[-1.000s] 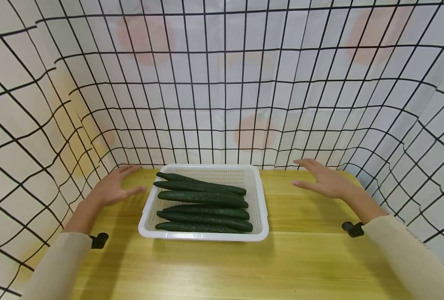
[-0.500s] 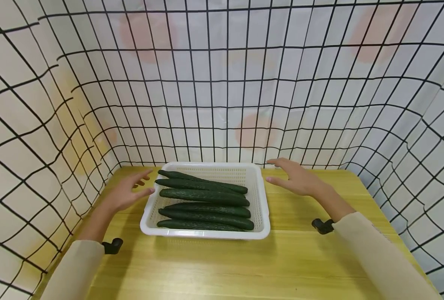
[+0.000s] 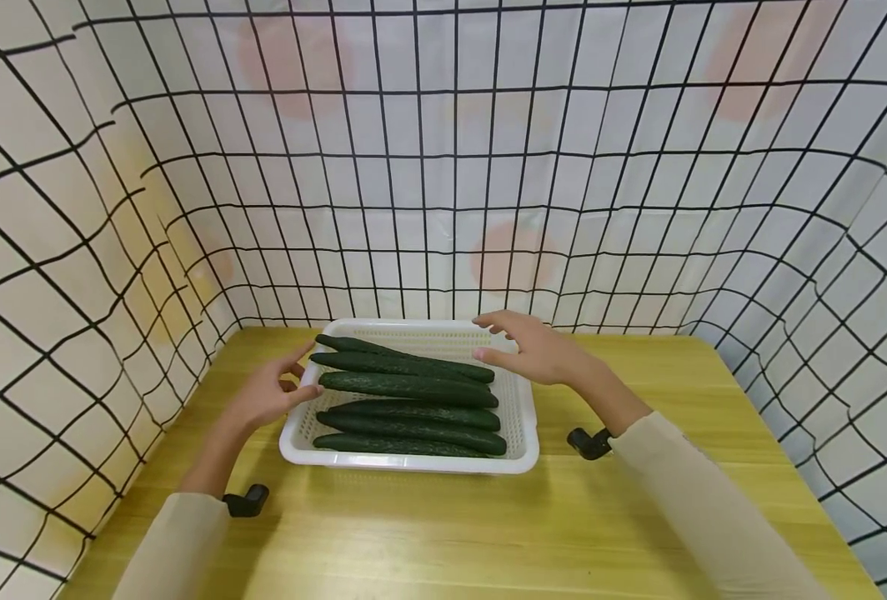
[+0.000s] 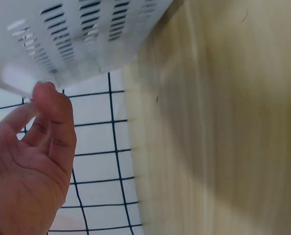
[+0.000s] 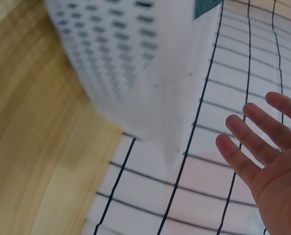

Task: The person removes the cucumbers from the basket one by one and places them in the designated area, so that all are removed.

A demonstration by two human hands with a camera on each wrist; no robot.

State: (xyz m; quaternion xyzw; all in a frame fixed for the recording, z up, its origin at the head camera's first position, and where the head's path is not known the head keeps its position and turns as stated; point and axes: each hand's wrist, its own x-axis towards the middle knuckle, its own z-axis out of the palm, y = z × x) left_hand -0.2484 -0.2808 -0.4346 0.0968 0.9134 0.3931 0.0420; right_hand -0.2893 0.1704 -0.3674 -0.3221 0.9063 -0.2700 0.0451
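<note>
A white plastic basket (image 3: 413,462) with slotted walls stands on the wooden table, holding several long dark green cucumbers (image 3: 409,386) laid crosswise. My left hand (image 3: 267,396) is at the basket's left end, fingers loosely bent, with the thumb tip right at the rim beside the cucumber tips. In the left wrist view, the thumb (image 4: 55,105) overlaps the edge of the basket wall (image 4: 99,46). Over the basket's back right corner hovers my right hand (image 3: 537,350), thumb and fingers spread. The right wrist view shows its fingers (image 5: 262,137) extended and holding nothing, apart from the basket wall (image 5: 169,93).
White walls with a black grid (image 3: 454,183) and faint coloured spots enclose the back and both sides. The yellowish wooden table (image 3: 428,533) extends in front of and to the right of the basket. Small black devices (image 3: 247,501) sit at both wrists.
Both hands have moved inward: the left hand rightward to the basket's left rim, the right hand leftward from beside the basket to over its back right corner. The basket and cucumbers stayed put.
</note>
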